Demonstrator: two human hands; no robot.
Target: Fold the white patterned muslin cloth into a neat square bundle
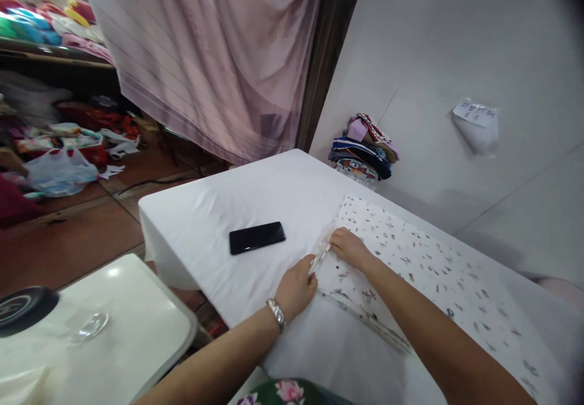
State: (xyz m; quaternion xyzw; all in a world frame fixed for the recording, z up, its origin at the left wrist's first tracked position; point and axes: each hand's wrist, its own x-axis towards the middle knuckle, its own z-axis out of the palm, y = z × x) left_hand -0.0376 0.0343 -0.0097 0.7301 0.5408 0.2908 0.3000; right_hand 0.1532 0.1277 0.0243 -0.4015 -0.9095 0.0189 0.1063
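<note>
A white cloth with a small dark leaf-like print [424, 259] lies folded in layers along the right side of the table. My left hand [295, 289], with a silver bracelet at the wrist, is closed on the near left corner of its folded edge. A little farther along the same edge, my right hand [350, 248] pinches the gathered layers, its fingertips curled over the fold. The layered front edge of the cloth runs from my left hand toward the lower right. Left of my hands, a black smartphone [257, 238] lies flat on the table.
The table has a white cover [205, 210]. A white stool-like surface [137, 308] at lower left carries a dark round lid [25, 309] and a clear item. Folded clothes [365, 149] are stacked by the wall. A pink curtain [219, 58] hangs behind; bags [64, 168] sit on the floor.
</note>
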